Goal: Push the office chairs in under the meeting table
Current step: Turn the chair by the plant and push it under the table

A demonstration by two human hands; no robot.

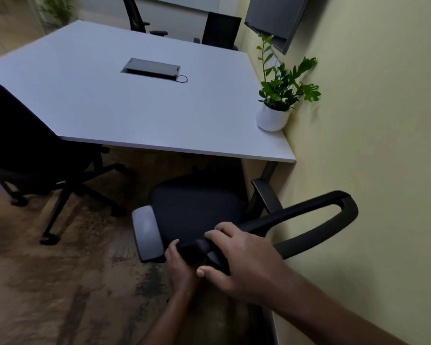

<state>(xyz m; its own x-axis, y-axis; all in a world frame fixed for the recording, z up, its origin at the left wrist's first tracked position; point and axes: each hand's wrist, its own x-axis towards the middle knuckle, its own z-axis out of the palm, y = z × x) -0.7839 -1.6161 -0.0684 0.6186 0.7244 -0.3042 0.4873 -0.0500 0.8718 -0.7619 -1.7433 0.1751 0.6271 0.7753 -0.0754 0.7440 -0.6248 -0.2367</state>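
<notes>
A black office chair (pixel 197 207) stands just in front of the near edge of the white meeting table (pixel 139 113), close to the right wall, its seat mostly outside the tabletop. Its backrest frame (pixel 316 220) stretches to the right. My right hand (pixel 239 257) grips the top of this backrest from above. My left hand (pixel 182 265) holds the same frame from below, beside the grey armrest (pixel 147 232). A second black chair (pixel 30 150) stands at the table's near left, turned away and pulled out. Two more black chairs (pixel 219 29) sit at the far side.
A potted plant (pixel 279 105) in a white pot stands on the table's right corner against the yellow wall (pixel 371 145). A cable box (pixel 152 68) lies in the table's middle. A dark screen (pixel 274 18) hangs on the wall. Patterned carpet (pixel 60 270) covers the floor.
</notes>
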